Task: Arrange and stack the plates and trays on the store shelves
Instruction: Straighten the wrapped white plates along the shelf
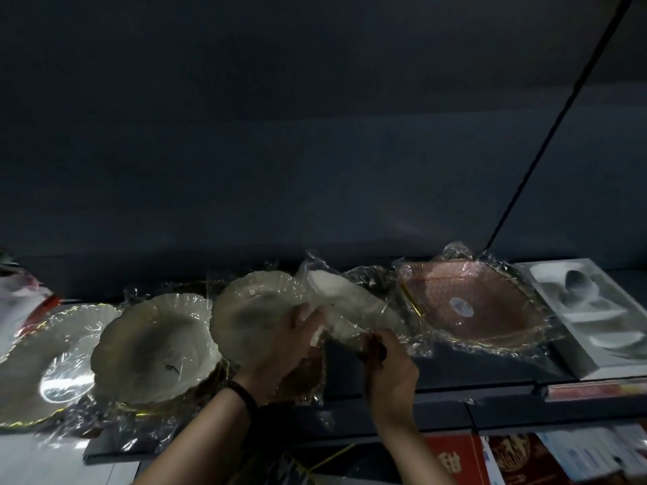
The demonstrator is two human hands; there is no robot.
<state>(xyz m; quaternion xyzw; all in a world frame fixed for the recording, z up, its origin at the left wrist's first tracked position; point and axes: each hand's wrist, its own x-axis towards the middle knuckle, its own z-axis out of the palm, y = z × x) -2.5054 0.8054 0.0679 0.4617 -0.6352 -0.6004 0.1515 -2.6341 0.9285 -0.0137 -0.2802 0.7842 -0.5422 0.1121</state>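
Note:
My left hand (280, 348) grips the edge of a pale scalloped plate (252, 313) and holds it tilted above the dark shelf (455, 376). My right hand (388, 365) pinches the lower rim of a second plastic-wrapped pale dish (353, 309) just to the right of it. The two dishes overlap between my hands. Left of them, another scalloped white plate (150, 348) lies in wrap, and a gold-rimmed plate (38, 358) sits at the far left. A wrapped pink leaf-shaped tray (490, 302) lies on the shelf to the right.
A grey boxed spoon set (591, 316) stands at the shelf's right end. Red and white packages (507, 456) fill the lower shelf. A red-and-white item (21, 299) sits at the far left. A dark strut (546, 134) slants up at the right. The dim back panel rises behind.

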